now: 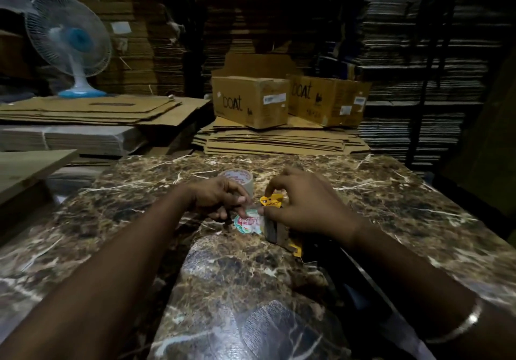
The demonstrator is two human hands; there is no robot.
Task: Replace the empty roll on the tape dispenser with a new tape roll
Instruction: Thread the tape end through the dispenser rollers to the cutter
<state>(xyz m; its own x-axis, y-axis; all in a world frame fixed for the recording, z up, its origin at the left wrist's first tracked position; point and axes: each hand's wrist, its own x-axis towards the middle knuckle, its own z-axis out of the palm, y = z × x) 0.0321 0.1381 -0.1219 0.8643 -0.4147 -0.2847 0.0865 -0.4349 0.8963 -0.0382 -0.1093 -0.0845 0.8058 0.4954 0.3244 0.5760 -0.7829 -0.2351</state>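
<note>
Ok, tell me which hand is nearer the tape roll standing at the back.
Left. The left hand sits just in front of the tape roll, overlapping its lower edge; the right hand is off to its right, on the dispenser.

A single wide-angle view, from the person's head, looks forward and down over a marble-patterned table (391, 192). It sits close: both forearms enter from the bottom edge, at 7 and 5 o'clock, and meet just below the frame's middle. The table fills the lower half and bends at the edges from lens distortion. Farther out, at 12 o'clock, stand cardboard boxes (251, 102); at 10 o'clock a fan (69, 41). The dim upper background seems to be stacked cardboard, though that is hard to tell.
</note>
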